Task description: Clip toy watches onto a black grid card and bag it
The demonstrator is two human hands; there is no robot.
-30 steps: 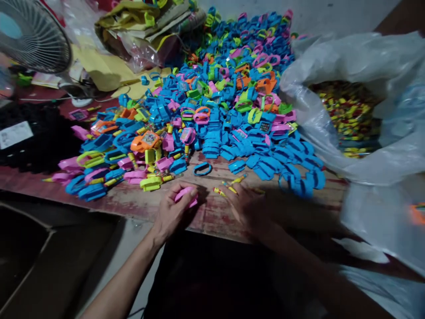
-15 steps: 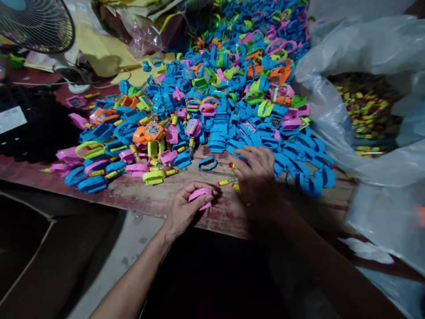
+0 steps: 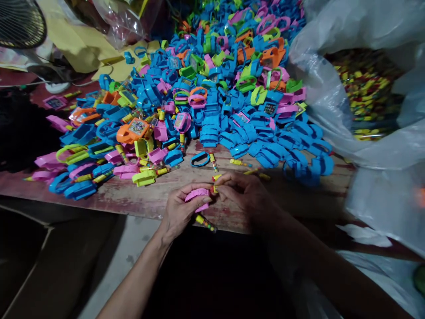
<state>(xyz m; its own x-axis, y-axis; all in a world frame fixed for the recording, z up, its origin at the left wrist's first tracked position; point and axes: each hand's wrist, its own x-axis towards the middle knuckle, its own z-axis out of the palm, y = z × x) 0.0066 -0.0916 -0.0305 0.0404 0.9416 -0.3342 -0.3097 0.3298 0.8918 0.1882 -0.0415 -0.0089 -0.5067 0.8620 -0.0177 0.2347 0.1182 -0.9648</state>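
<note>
The candy tube (image 3: 205,223) at the table's front edge could roll off if a wrist nudges it. The left hand (image 3: 175,212) is closed around a pink toy watch (image 3: 197,199), held just above the wood; squeezing too hard might bend its thin band. The right hand (image 3: 249,195) appears to pinch 1 small yellow-and-red tube (image 3: 214,189) by the watch, and a light fingertip hold could let it slip. The wooden table (image 3: 159,195) has worn red paint and carries a heap of toy watches (image 3: 209,128). An open plastic bag (image 3: 315,88) of tubes stands at right, a fan (image 3: 21,22) at far left, in dim light.
</note>
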